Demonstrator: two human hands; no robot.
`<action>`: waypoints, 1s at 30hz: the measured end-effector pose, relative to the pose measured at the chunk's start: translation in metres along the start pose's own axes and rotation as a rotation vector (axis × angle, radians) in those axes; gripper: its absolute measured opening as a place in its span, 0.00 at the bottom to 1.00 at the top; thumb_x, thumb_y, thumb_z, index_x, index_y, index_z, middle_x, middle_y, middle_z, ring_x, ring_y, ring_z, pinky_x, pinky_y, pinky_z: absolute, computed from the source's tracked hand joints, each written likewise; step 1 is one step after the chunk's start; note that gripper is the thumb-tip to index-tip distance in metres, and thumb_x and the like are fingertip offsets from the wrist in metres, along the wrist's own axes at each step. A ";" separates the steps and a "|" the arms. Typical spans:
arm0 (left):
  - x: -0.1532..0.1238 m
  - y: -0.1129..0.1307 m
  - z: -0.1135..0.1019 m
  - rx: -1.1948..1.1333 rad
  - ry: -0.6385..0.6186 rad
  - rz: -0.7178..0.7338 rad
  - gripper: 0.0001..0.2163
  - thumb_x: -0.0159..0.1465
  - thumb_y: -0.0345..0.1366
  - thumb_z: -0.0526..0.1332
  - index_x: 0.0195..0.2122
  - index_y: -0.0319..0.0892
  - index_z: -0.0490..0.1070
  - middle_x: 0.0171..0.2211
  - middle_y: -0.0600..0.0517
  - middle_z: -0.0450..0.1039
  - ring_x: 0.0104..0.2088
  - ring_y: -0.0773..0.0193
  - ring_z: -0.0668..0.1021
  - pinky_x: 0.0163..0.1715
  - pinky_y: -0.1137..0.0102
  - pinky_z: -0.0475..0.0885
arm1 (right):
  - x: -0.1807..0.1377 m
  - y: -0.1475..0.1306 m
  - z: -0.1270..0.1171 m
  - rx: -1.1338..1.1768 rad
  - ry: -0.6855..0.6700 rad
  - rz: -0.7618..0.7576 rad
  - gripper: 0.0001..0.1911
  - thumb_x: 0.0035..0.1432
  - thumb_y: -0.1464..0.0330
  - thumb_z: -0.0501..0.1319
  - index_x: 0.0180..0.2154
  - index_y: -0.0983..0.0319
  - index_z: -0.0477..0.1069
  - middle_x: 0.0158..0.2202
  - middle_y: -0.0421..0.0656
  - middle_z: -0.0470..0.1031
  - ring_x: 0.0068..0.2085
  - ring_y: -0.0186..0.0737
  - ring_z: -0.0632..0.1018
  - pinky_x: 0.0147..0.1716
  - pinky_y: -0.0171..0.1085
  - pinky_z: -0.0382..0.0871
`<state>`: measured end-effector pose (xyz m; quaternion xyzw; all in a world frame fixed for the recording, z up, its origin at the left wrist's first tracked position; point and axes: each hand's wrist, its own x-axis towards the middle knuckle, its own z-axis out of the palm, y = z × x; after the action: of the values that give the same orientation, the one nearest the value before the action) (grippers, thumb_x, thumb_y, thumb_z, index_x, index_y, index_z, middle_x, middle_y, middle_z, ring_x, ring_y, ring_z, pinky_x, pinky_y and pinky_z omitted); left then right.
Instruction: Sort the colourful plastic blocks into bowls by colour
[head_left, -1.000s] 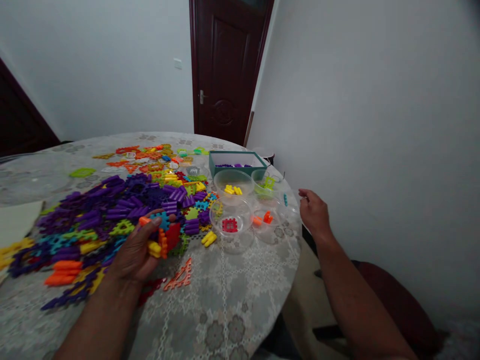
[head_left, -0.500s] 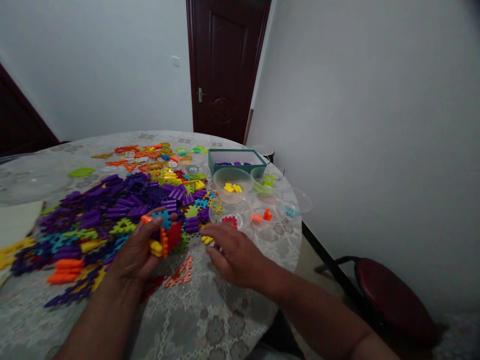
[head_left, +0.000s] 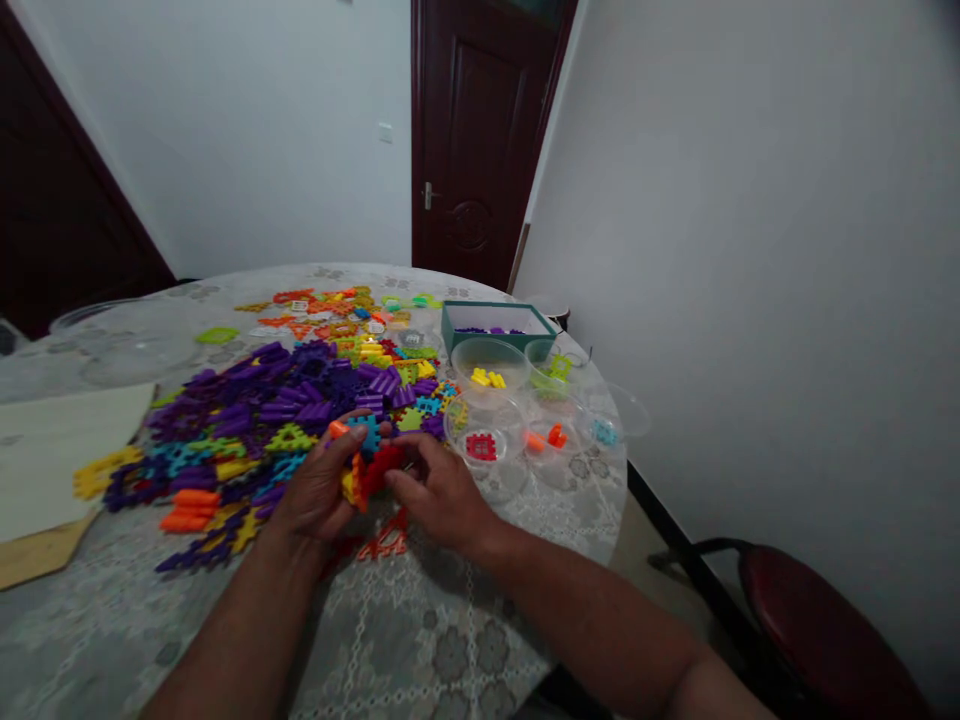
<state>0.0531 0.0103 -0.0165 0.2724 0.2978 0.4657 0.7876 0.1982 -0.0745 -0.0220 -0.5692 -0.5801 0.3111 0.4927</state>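
Several plastic building pieces are gathered in my left hand (head_left: 326, 485), its fingers closed round them: a blue piece (head_left: 366, 432) with notched edges, an orange piece (head_left: 358, 482), a bit of yellow and a red piece (head_left: 384, 468). From the right, my right hand (head_left: 442, 495) meets the red piece and pinches its edge with thumb and fingers. Whether the pieces are joined is hard to see. Just below the hands an orange-red triangular piece (head_left: 386, 538) lies on the tablecloth. The big pile of purple pieces (head_left: 300, 385) spreads beyond my left hand.
Clear round tubs stand at the right: one with yellow pieces (head_left: 487, 378), another with a red square piece (head_left: 481, 447), one with orange pieces (head_left: 556, 436). Behind them is a green-edged box (head_left: 499, 342). Pale sheets (head_left: 67, 440) lie left. A red stool (head_left: 817, 620) stands beside the table.
My right hand has moved left from the tablecloth near the tubs to the red piece at my left hand. The view has turned slightly left.
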 end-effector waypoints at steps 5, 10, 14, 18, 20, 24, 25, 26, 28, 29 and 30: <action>-0.002 0.000 0.002 -0.031 0.048 0.015 0.13 0.57 0.29 0.73 0.42 0.38 0.75 0.34 0.47 0.84 0.26 0.61 0.84 0.26 0.69 0.82 | -0.004 0.012 0.006 0.333 -0.001 0.113 0.13 0.63 0.64 0.64 0.49 0.56 0.70 0.41 0.40 0.78 0.33 0.36 0.79 0.34 0.37 0.75; -0.002 -0.001 0.001 -0.052 0.044 0.068 0.16 0.56 0.30 0.74 0.44 0.39 0.74 0.35 0.48 0.84 0.25 0.63 0.83 0.26 0.69 0.81 | -0.005 0.011 0.005 0.443 -0.037 0.154 0.15 0.62 0.61 0.66 0.48 0.56 0.69 0.36 0.37 0.76 0.28 0.33 0.77 0.27 0.34 0.74; -0.001 -0.004 0.000 -0.020 0.066 0.097 0.17 0.55 0.31 0.75 0.45 0.39 0.74 0.36 0.47 0.84 0.26 0.63 0.83 0.28 0.68 0.82 | -0.008 0.009 0.003 0.442 -0.010 0.133 0.14 0.62 0.61 0.66 0.48 0.56 0.70 0.35 0.37 0.75 0.27 0.33 0.76 0.26 0.34 0.73; 0.000 -0.004 0.000 0.046 0.092 0.134 0.19 0.55 0.34 0.76 0.45 0.40 0.74 0.36 0.48 0.84 0.26 0.63 0.83 0.24 0.72 0.79 | -0.012 0.007 -0.001 0.366 0.100 0.076 0.13 0.64 0.62 0.64 0.49 0.56 0.70 0.32 0.36 0.74 0.27 0.34 0.75 0.26 0.34 0.72; 0.000 -0.003 -0.001 0.077 0.103 0.133 0.18 0.55 0.34 0.76 0.44 0.40 0.75 0.35 0.49 0.83 0.26 0.64 0.82 0.21 0.75 0.76 | -0.014 0.004 -0.009 0.240 0.137 -0.009 0.12 0.65 0.63 0.63 0.50 0.57 0.72 0.35 0.38 0.77 0.31 0.36 0.77 0.30 0.35 0.73; 0.000 0.000 0.000 0.072 0.110 0.135 0.17 0.54 0.33 0.76 0.43 0.41 0.74 0.36 0.50 0.83 0.27 0.65 0.82 0.20 0.77 0.75 | -0.013 -0.005 -0.038 -0.094 0.259 -0.211 0.12 0.67 0.65 0.62 0.50 0.58 0.75 0.43 0.43 0.81 0.41 0.41 0.80 0.42 0.40 0.75; -0.001 0.000 0.001 0.069 0.111 0.136 0.17 0.54 0.33 0.76 0.42 0.41 0.74 0.36 0.50 0.83 0.27 0.65 0.83 0.20 0.77 0.75 | -0.011 -0.006 -0.047 -0.179 0.309 -0.242 0.12 0.67 0.65 0.61 0.51 0.58 0.75 0.44 0.44 0.81 0.42 0.41 0.81 0.43 0.40 0.75; -0.001 0.000 0.002 0.069 0.111 0.135 0.17 0.54 0.33 0.76 0.42 0.41 0.74 0.36 0.51 0.83 0.28 0.65 0.83 0.20 0.77 0.74 | -0.008 -0.006 -0.057 -0.262 0.352 -0.264 0.13 0.68 0.66 0.60 0.51 0.59 0.76 0.45 0.45 0.81 0.42 0.42 0.81 0.44 0.40 0.75; -0.002 0.000 0.003 0.073 0.112 0.124 0.18 0.53 0.33 0.76 0.43 0.41 0.74 0.37 0.50 0.83 0.29 0.65 0.83 0.20 0.77 0.74 | -0.001 -0.002 -0.074 -0.421 0.403 -0.287 0.14 0.68 0.67 0.58 0.52 0.60 0.77 0.46 0.47 0.82 0.43 0.44 0.81 0.45 0.42 0.75; -0.003 0.000 0.003 0.075 0.114 0.118 0.18 0.53 0.34 0.76 0.43 0.41 0.74 0.37 0.50 0.83 0.29 0.65 0.83 0.20 0.77 0.74 | 0.002 0.002 -0.081 -0.499 0.418 -0.294 0.15 0.68 0.68 0.57 0.52 0.61 0.77 0.47 0.48 0.83 0.44 0.45 0.81 0.47 0.43 0.75; -0.003 0.000 0.003 0.076 0.116 0.114 0.18 0.53 0.34 0.76 0.43 0.41 0.74 0.37 0.49 0.83 0.29 0.65 0.83 0.20 0.77 0.73 | 0.006 0.007 -0.087 -0.578 0.432 -0.302 0.16 0.68 0.69 0.56 0.52 0.62 0.78 0.47 0.50 0.83 0.45 0.46 0.81 0.49 0.45 0.75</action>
<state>0.0545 0.0071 -0.0138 0.2911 0.3444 0.5131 0.7303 0.2818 -0.0853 0.0004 -0.6452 -0.6038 -0.0681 0.4632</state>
